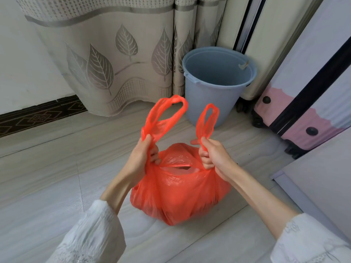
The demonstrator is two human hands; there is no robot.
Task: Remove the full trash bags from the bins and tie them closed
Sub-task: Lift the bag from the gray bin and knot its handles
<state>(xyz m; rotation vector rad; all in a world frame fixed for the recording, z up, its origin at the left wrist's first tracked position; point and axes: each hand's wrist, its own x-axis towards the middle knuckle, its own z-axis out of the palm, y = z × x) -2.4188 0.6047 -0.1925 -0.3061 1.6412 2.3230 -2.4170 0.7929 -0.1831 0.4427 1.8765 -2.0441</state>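
A full orange-red trash bag (178, 194) sits on the pale tiled floor in front of me. Its mouth gapes slightly at the top between my hands. My left hand (142, 160) grips the base of the bag's left handle loop (163, 114), which stands up above my fist. The base of the right handle loop (207, 120) is held in my right hand (214, 158), and this loop also sticks upward. Both loops are apart and not crossed. Behind the bag stands a blue-grey plastic bin (209, 95), upright, with no liner in it.
A beige curtain with leaf patterns (114, 63) hangs to the floor behind and left of the bin. A pink and white suitcase (307, 114) leans at the right, beside a pale cabinet (322, 183). A dark skirting strip (38, 114) runs along the left wall.
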